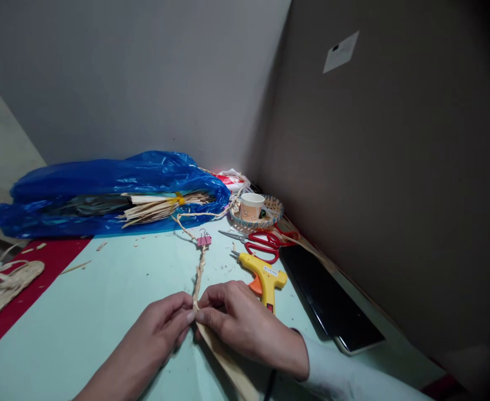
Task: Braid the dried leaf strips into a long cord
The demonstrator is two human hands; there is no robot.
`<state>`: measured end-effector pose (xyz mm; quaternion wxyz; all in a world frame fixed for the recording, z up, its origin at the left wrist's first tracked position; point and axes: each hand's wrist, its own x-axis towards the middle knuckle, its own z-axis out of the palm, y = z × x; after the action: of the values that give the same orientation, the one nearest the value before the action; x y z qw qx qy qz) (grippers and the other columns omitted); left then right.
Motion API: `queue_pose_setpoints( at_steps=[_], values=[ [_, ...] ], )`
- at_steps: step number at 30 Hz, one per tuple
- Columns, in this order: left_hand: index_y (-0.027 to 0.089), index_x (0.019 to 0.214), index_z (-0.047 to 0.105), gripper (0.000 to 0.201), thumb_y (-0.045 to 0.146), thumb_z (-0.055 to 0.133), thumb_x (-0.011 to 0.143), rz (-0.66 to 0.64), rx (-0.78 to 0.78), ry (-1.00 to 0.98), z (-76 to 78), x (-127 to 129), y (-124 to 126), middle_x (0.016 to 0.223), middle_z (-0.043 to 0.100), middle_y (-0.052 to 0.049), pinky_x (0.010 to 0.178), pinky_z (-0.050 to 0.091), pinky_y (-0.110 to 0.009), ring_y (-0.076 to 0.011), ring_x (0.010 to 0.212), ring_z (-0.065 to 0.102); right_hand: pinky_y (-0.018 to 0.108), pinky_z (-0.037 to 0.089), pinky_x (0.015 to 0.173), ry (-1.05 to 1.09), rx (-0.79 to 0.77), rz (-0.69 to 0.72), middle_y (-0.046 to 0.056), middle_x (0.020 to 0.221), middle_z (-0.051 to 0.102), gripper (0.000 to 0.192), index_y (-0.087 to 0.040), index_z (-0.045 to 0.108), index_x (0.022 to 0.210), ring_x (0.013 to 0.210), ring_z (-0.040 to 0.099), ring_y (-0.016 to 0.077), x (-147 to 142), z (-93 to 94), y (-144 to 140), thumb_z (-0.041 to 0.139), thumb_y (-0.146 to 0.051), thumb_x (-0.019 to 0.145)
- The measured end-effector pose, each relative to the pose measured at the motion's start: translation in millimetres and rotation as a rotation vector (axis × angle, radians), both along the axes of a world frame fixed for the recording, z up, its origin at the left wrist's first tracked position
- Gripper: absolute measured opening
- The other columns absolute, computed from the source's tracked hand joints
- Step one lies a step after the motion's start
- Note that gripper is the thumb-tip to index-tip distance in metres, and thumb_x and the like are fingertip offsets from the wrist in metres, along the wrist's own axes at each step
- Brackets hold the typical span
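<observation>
A braid of dried plant fibre [200, 272] runs down the table toward me, pinched at its lower end by both hands. My left hand [163, 323] grips it from the left, thumb and fingers pressed together. From the other side, my right hand [236, 317] closes thumb and forefinger on the same spot. A wide pale strip of fibre [230, 367] leads from the pinch toward the bottom edge, partly under my right hand. Farther up, a pink binder clip [204, 240] is clamped on the braid, which curves on toward the back.
A yellow glue gun [265, 274] and red-handled scissors [263, 240] lie right of the braid, beside a black tablet-like device [328, 295]. Behind stand a paper cup [251, 206] and woven tray [275, 207]. A blue plastic bag [102, 175], fibre bundle [156, 208] and woven sandal [8, 287] lie leftward.
</observation>
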<state>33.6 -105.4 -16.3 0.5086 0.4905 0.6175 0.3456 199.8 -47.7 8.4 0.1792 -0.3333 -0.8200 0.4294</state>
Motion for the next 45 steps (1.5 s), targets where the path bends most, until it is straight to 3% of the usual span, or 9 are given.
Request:
queue_pose_setpoints(
  at_steps=[4,10,18,23,27,30,35,40,45],
  values=[
    [0.02,0.065,0.052,0.024,0.035,0.049,0.084,-0.025,0.103,0.326,10.1,0.1,-3.9,0.063,0.048,0.004,0.058,0.032,-0.024,-0.0162,0.064,0.045,0.024,0.025,0.054,-0.178,0.185,-0.029,0.001,0.062,0.06,0.023,-0.017,0.062,0.069,0.061,0.051,0.0124,4.2,8.9,-5.9,0.053,-0.029,0.087],
    [0.022,0.062,0.046,0.023,0.032,0.046,0.083,0.015,0.099,0.402,12.3,7.9,-7.9,0.06,0.046,0.005,0.055,0.031,-0.025,-0.017,0.061,0.044,0.027,0.02,0.051,-0.24,0.351,-0.056,0.0,0.057,0.051,0.029,-0.018,0.048,0.064,0.052,0.037,0.0112,2.4,8.0,-18.9,0.046,-0.03,0.091],
    [0.02,0.062,0.049,0.024,0.035,0.052,0.081,0.032,-0.008,0.083,7.7,8.5,-5.9,0.04,0.038,0.011,0.042,0.019,-0.021,-0.0075,0.035,0.03,0.03,0.025,0.053,-0.295,0.632,0.053,0.006,0.075,0.064,0.003,-0.017,0.055,0.083,0.065,0.055,0.0192,-5.2,-14.2,-35.6,0.053,-0.019,0.084],
    [0.018,0.062,0.054,0.031,0.044,0.057,0.08,0.02,-0.033,-0.104,2.2,0.9,-3.4,0.032,0.041,0.01,0.04,0.015,-0.02,-0.0056,0.032,0.028,0.031,0.026,0.047,-0.158,0.946,0.194,0.003,0.069,0.062,0.012,-0.014,0.057,0.083,0.057,0.053,0.0175,-5.1,-29.3,-33.4,0.047,-0.008,0.086],
    [0.019,0.06,0.053,0.033,0.047,0.064,0.075,0.009,-0.069,-0.196,-0.8,-1.1,-1.7,0.031,0.04,0.01,0.038,0.012,-0.021,-0.0051,0.03,0.025,0.033,0.027,0.045,-0.099,1.027,0.283,0.005,0.065,0.059,0.021,-0.013,0.059,0.075,0.054,0.051,0.018,-7.2,-24.6,-32.7,0.042,-0.007,0.086],
    [0.018,0.06,0.053,0.03,0.041,0.068,0.073,0.034,-0.056,-0.163,2.7,-0.2,-2.0,0.034,0.04,0.011,0.039,0.015,-0.02,-0.0049,0.033,0.027,0.032,0.034,0.051,-0.083,0.855,0.245,0.004,0.069,0.062,0.017,-0.014,0.062,0.078,0.061,0.055,0.0183,-6.6,-11.2,-30.8,0.05,-0.021,0.089],
    [0.017,0.068,0.055,0.026,0.039,0.069,0.072,0.036,-0.095,-0.239,10.6,-0.1,-2.5,0.053,0.055,0.005,0.044,0.016,-0.022,-0.0061,0.043,0.032,0.027,0.04,0.068,0.014,0.238,-0.108,0.003,0.079,0.066,0.023,-0.018,0.065,0.084,0.075,0.058,0.0154,-0.8,10.5,-13.3,0.051,-0.034,0.092],
    [0.015,0.071,0.06,0.024,0.036,0.069,0.071,0.007,-0.085,-0.248,12.7,-3.1,-0.9,0.06,0.061,0.002,0.051,0.024,-0.022,-0.0096,0.052,0.041,0.025,0.041,0.065,0.173,-0.219,-0.042,-0.001,0.073,0.064,0.019,-0.018,0.056,0.103,0.068,0.059,0.0138,0.0,-5.8,3.3,0.056,-0.032,0.09],
    [0.014,0.074,0.063,0.017,0.029,0.07,0.072,-0.007,-0.04,-0.279,16.8,-1.9,-1.4,0.063,0.062,0.002,0.059,0.035,-0.022,-0.0122,0.061,0.053,0.024,0.042,0.064,0.201,-0.305,-0.044,0.002,0.078,0.064,0.018,-0.018,0.056,0.091,0.072,0.06,0.0149,-2.1,-19.2,0.0,0.061,-0.034,0.086]
  ],
)
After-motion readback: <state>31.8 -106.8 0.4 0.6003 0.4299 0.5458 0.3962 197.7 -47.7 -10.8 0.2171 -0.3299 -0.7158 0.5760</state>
